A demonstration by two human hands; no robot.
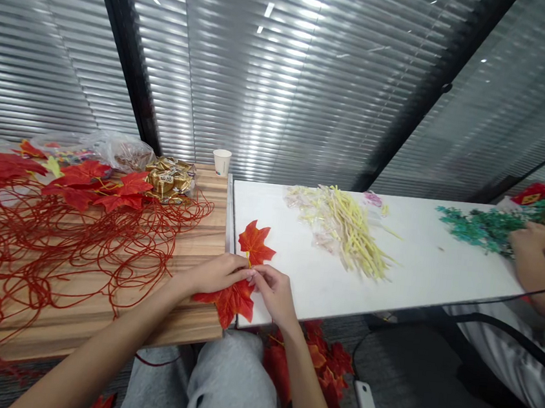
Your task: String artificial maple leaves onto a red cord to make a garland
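Two red artificial maple leaves lie where the wooden table meets the white one. The upper maple leaf (256, 244) points away from me, and the lower maple leaf (231, 302) spreads toward the table's front edge. Between them, my left hand (220, 272) pinches the yellowish stems from the left. Its fingertips meet those of my right hand (273, 290), which is closed on the same spot from the right. The fingers hide the exact point where the stems join. A tangle of red cord (102, 244) covers much of the wood to the left.
More red leaves (90, 181), gold packets (170, 179) and a paper cup (221, 161) stand at the back left. Pale yellow strips (352, 232) lie on the white table (421, 271). Another person's hands (532, 238) work on green foliage (482, 227) at right. Red leaves (327, 359) sit below.
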